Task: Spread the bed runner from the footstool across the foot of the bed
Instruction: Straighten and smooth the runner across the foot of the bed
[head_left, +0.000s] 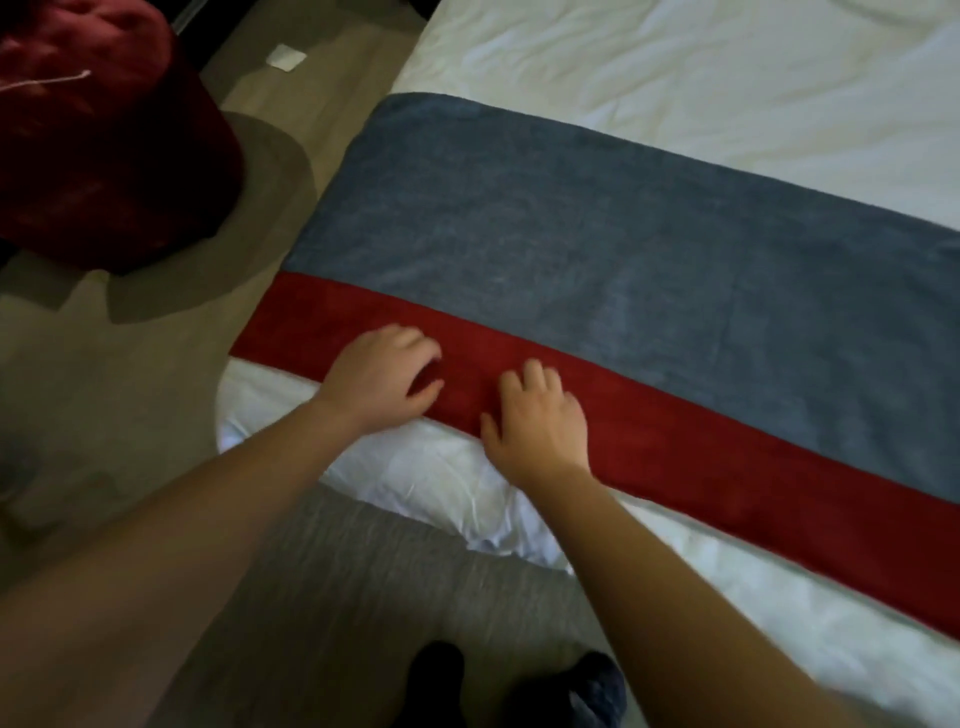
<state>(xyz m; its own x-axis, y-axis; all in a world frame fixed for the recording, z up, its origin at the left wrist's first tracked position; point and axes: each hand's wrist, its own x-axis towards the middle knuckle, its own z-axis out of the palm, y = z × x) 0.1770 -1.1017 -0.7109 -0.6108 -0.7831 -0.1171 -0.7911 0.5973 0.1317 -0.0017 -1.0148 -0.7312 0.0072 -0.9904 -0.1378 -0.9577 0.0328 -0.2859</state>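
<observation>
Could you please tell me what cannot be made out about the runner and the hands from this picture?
Head view only:
- The bed runner is cut off by the right edge, so its far end is unseen.
- The runner's drop over the bed's near-left side is out of sight.
- Left hand: curled fingers hide whether it pinches cloth.
- Right hand: its palm covers the contact.
- The red footstool is cut off at left.

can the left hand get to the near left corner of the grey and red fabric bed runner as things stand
Probably yes: the left hand rests on the grey and red fabric bed runner, and only flat red cloth lies between it and that corner.
</observation>
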